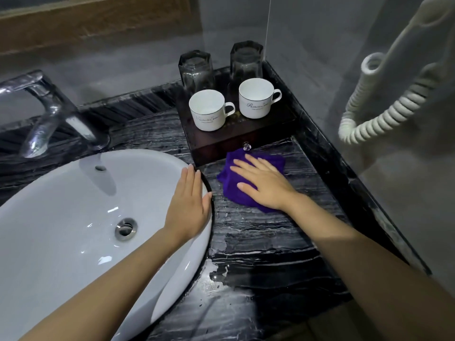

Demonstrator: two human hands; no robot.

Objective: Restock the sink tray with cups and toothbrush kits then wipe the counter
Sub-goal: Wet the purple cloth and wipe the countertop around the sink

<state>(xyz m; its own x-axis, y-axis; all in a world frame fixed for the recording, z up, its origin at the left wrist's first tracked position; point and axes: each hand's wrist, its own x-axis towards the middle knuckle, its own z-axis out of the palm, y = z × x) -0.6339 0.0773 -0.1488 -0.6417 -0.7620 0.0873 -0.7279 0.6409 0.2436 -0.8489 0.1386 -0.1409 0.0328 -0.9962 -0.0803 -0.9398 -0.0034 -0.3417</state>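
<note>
On counter (258,242): right hand (263,183) flat, fingers spread, hiding purple cloth (236,190) (partly).

I am standing in a bathroom, most likely a hotel guest room's. Before me a white oval basin (73,217) is set into a black marble-veined bench (266,242), with a chrome tap (49,112) over it. In the corner sits a dark wooden tray (246,134) with a small knobbed drawer, carrying two white cups (209,110) printed with a script logo and two upturned glass tumblers (195,70). On the grey tiled wall to my right hangs a white wall-mounted hair dryer with a coiled cord (376,104). A wooden-framed mirror edge (98,23) runs above.
</note>
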